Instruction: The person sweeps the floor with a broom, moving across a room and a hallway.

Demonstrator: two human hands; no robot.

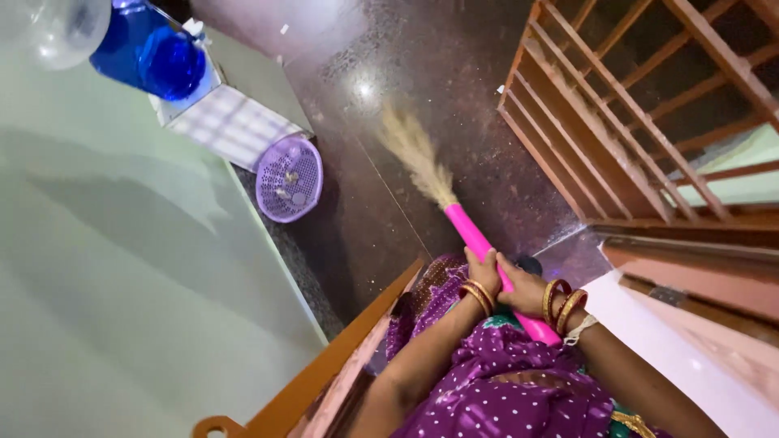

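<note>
A pink-handled broom [475, 235] is gripped by both hands, left hand [485, 272] above right hand [526, 292], fingers closed round the handle. Its bristles, seemingly touching the dark floor [438, 73], are angled toward a purple basket [290, 180].

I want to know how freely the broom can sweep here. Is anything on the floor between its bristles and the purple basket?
Nothing visible. The broom, gripped by the left hand and right hand, has its bristles on bare dark floor; the stretch toward the purple basket shows no obstacle.
</note>
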